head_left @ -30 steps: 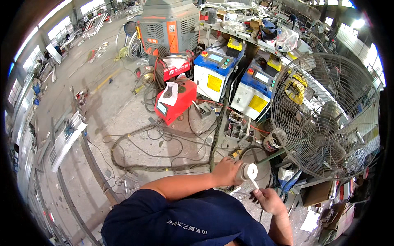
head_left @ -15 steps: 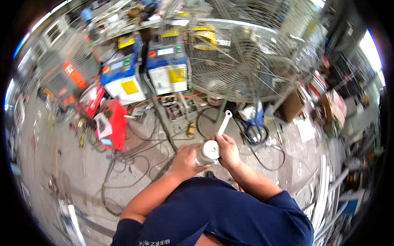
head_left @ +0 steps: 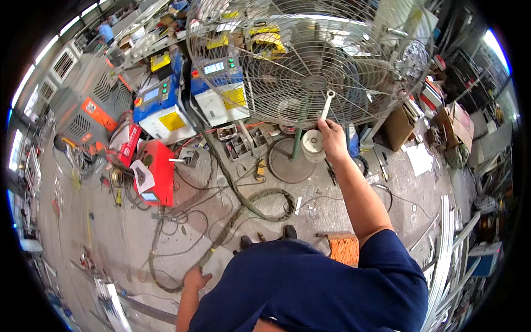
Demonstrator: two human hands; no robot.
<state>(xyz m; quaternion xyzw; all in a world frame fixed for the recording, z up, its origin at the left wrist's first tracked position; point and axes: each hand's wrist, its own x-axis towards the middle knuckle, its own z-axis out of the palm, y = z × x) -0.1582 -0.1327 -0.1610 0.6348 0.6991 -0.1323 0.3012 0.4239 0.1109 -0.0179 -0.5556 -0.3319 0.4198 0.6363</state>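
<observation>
My right hand [head_left: 333, 139] is stretched forward and closed around a pale wrench [head_left: 328, 104], whose ring end points up and away. Against the left side of that hand is a short, pale metal cylinder [head_left: 313, 142] with a round end face. It seems held in the same grip; the fingers behind it are hidden. My left hand [head_left: 196, 278] hangs low at my left side, empty, its thumb apart from the fingers. A thick dark hose [head_left: 206, 259] lies on the floor close to it.
A large wire-caged fan [head_left: 315, 83] stands ahead on a round base [head_left: 293, 169]. Two blue-and-white machines [head_left: 161, 108] and a red box [head_left: 155, 172] are to the left. Cables and the hose loop across the floor. An orange slatted piece [head_left: 344, 248] lies beside my right arm; cartons [head_left: 399, 128] stand right.
My left hand has let go of the metal cylinder and dropped to my left side. My right hand has moved forward and right with the wrench and cylinder.
</observation>
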